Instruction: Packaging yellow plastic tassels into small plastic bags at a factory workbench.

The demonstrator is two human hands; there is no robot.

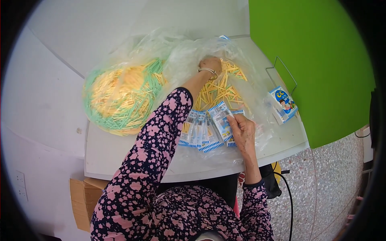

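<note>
My left hand (211,65) reaches far across the table, a bangle at its wrist. It is at a loose pile of thin yellow sticks (217,92) on clear plastic; its fingers are hidden from me. Nearer the front, my right hand (244,130) is closed, thumb on top, on a small blue-and-white packet (219,117). Under and beside that packet lie several similar flat packets (194,130), overlapping in a fan, with clear panels. Yellow sticks show through at least one of them.
A large clear bag (120,98) full of yellow and green sticks stands at the left. Toward the right, printed packets (284,103) rest by a wire stand (286,74) and a green panel (317,60). A cardboard box (83,201) is below the table's left front.
</note>
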